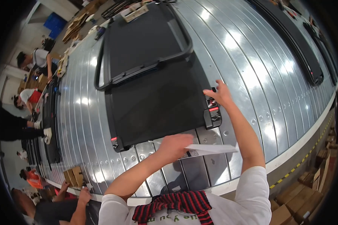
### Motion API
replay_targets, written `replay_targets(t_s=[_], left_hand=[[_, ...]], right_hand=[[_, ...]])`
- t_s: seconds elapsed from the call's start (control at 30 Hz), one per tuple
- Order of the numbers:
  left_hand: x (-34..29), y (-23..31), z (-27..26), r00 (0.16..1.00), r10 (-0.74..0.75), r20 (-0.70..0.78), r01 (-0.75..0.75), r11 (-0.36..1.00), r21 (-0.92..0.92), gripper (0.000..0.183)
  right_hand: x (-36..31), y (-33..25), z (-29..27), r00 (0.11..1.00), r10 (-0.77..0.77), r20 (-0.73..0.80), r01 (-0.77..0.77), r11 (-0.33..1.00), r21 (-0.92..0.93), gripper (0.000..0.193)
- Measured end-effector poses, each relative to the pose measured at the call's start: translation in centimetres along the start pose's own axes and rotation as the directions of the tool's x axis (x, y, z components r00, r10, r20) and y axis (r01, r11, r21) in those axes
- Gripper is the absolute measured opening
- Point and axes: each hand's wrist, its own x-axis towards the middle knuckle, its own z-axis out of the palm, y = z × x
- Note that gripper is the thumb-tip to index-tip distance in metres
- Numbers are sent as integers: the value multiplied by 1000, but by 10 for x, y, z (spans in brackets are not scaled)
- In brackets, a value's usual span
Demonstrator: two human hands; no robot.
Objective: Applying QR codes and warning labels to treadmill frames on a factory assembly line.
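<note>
A flat black panel (154,107) with dark corner pieces lies on the metal slatted table in front of me. My left hand (175,146) is closed on a white sheet of labels (212,150), which reaches out to the right over the table's near part. Beside the panel's right edge, my right hand (223,94) has its thumb and fingers apart, with the thumb over a black label with red and white marks (211,102). A similar label (214,114) sits on the near right corner piece, and a smaller one (115,142) on the near left corner.
A black rounded frame (139,71) lies across the panel's far part. A long black rail (296,45) runs along the table's right side. Co-workers stand at the left, one person's hands (85,195) near a cardboard piece (73,177). Cardboard boxes (300,198) sit below the right edge.
</note>
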Motion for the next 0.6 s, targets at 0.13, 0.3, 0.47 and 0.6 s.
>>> replay_targets(t_s=[0.13,0.3,0.47,0.6], left_hand=[[-64,10,-50,710,-686,159,552,402,-731,27],[-150,15,-67,634,-769,-79,262,310,-914,39],[-215,24,-72,606,-785,-131,132,262,-956,40],[-258,29,-83,594,-769,-236,5,297,-955,40]], right_hand=[[-39,6,-13,991,84,103,-82,996,-19,96],[-126,-53,-1,979,-198,-39,193,863,467,46],[-253,-133,52,784,-398,476,-169,601,781,27],[-303,-184,56,768,-386,511,-292,499,816,16]])
